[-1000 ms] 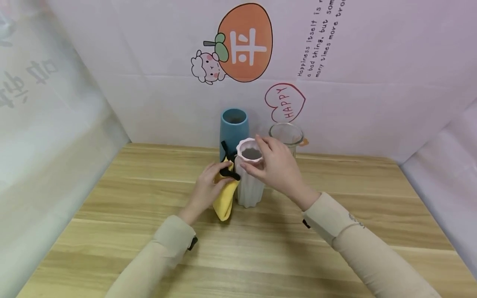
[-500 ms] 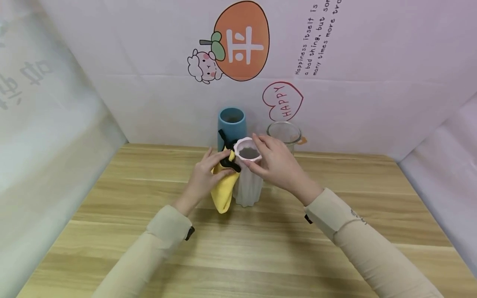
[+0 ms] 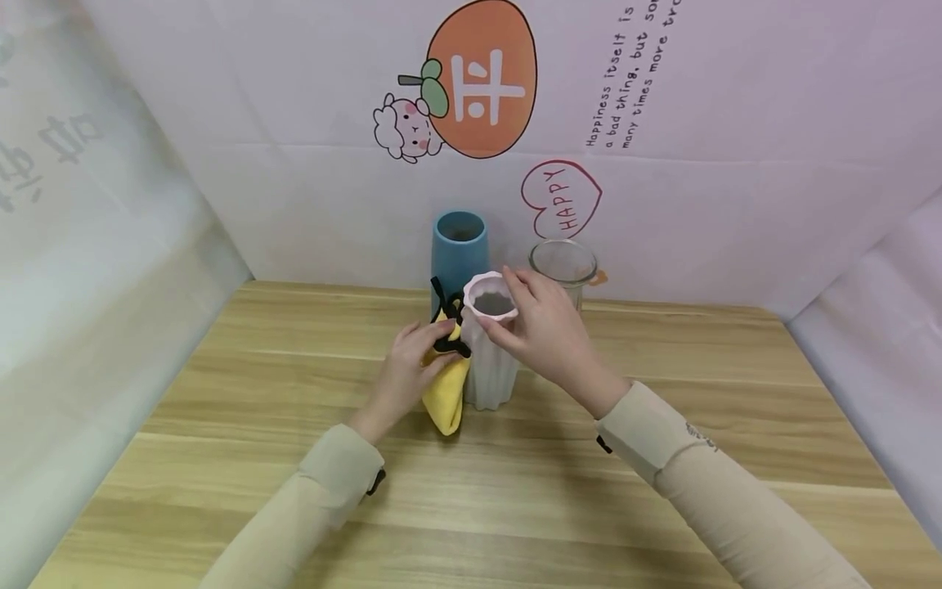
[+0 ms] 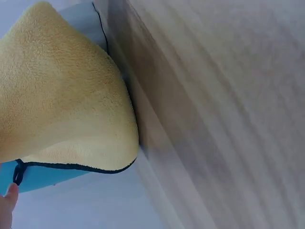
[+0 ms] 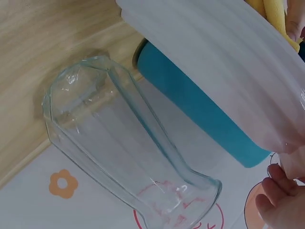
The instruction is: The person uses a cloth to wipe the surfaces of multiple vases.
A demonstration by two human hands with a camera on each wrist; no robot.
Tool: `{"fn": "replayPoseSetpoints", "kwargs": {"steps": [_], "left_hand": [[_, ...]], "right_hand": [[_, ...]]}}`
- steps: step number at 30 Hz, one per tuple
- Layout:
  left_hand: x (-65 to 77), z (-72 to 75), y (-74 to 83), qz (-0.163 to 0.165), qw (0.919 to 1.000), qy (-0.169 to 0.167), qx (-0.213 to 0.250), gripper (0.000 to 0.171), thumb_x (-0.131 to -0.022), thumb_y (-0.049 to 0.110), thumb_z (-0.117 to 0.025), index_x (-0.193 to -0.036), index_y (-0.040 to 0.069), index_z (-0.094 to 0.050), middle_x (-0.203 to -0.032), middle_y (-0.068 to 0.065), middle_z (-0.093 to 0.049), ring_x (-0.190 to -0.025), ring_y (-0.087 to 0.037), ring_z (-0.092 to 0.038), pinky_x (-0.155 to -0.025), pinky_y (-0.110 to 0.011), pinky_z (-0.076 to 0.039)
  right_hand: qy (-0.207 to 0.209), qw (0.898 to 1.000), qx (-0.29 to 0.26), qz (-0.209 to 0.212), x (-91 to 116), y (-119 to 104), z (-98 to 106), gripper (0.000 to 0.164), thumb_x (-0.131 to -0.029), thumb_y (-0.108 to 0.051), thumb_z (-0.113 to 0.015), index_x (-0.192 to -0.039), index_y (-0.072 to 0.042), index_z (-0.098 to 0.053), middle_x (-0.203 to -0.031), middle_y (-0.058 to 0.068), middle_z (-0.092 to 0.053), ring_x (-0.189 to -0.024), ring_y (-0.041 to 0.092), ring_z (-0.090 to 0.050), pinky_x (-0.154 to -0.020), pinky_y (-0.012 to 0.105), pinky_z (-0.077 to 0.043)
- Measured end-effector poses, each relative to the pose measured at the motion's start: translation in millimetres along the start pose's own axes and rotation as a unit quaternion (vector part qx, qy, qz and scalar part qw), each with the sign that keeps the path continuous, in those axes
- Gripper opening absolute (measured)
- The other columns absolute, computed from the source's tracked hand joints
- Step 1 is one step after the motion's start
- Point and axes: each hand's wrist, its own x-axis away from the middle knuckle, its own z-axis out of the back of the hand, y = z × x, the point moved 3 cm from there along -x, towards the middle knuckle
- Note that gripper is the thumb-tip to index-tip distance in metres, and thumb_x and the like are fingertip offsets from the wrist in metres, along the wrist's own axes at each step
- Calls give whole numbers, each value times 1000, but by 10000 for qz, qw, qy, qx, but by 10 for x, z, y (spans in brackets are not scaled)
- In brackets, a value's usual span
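A white-pink ribbed vase (image 3: 491, 380) with a scalloped rim stands upright near the middle of the table. My right hand (image 3: 550, 334) grips its rim from the right, thumb at the near side. Against its left side lies a folded yellow cloth (image 3: 447, 401) with black edging, pinched between the thumb and fingers of my left hand (image 3: 405, 364). The left wrist view is largely filled on its left by the fuzzy cloth (image 4: 66, 90), which hides most of the vase there. In the right wrist view the vase (image 5: 214, 57) slants across the top right.
Just behind the ribbed vase stands a blue vase (image 3: 459, 266). A clear glass vase (image 5: 109, 138) is to the right, partly hidden by my right hand in the head view. A printed white backdrop (image 3: 331, 213) rises behind the wooden table (image 3: 515, 507).
My left hand and the cloth rose slightly along the vase's side, then came back down. The right hand keeps its grip on the rim, and the vase stays in place.
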Motion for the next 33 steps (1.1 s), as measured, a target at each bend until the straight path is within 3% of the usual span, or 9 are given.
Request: {"fn": "replayPoseSetpoints", "kwargs": {"steps": [3, 8, 14, 21, 26, 33], "left_hand": [[-2, 22, 18, -187, 9997, 143, -49, 41, -73, 6, -79, -111, -3, -65, -114, -17, -69, -106, -31, -65, -100, -49, -48], [-46, 87, 65, -643, 9971, 400, -124, 41, -73, 4, -79, -111, 1, -65, -115, -15, -66, -104, -31, -62, -95, -44, -52], [-151, 146, 123, -985, 9939, 437, -231, 37, -74, 5, -79, -109, 2, -68, -113, -13, -69, -102, -29, -65, -97, -45, -51], [-103, 98, 87, -741, 9969, 241, -142, 38, -73, 4, -79, -109, 0, -68, -111, -14, -71, -103, -27, -68, -97, -48, -49], [2, -6, 14, -397, 9991, 86, 110, 39, -73, 1, -79, -110, -2, -66, -110, -15, -70, -103, -29, -66, -94, -43, -53], [33, -20, -8, -119, 9989, 346, 285, 46, -73, -1, -78, -115, -7, -61, -120, -23, -58, -110, -35, -61, -92, -40, -55]], "right_hand": [[18, 10000, -40, 22, -9, 5, 21, 70, -87, -45, -63, -136, 2, -49, -127, 21, -57, -117, 35, -54, -103, 51, -45], [-324, 9991, -253, 128, -58, 51, 38, 70, -87, -46, -63, -139, -2, -46, -135, 18, -53, -126, 34, -49, -109, 52, -40], [-661, 9970, -370, 156, -109, 84, 53, 71, -88, -48, -62, -140, -3, -45, -138, 15, -53, -127, 34, -49, -110, 51, -38], [-515, 9979, -384, 17, -100, 58, 59, 69, -87, -48, -63, -137, -3, -49, -132, 16, -57, -121, 33, -53, -106, 50, -41], [-374, 9980, -465, -211, -70, 41, 59, 70, -84, -48, -67, -134, -2, -51, -124, 15, -60, -113, 31, -55, -98, 48, -47], [-314, 9976, -521, -335, -55, 21, 44, 71, -83, -49, -68, -132, 0, -51, -121, 16, -60, -108, 30, -57, -92, 47, -50]]}}
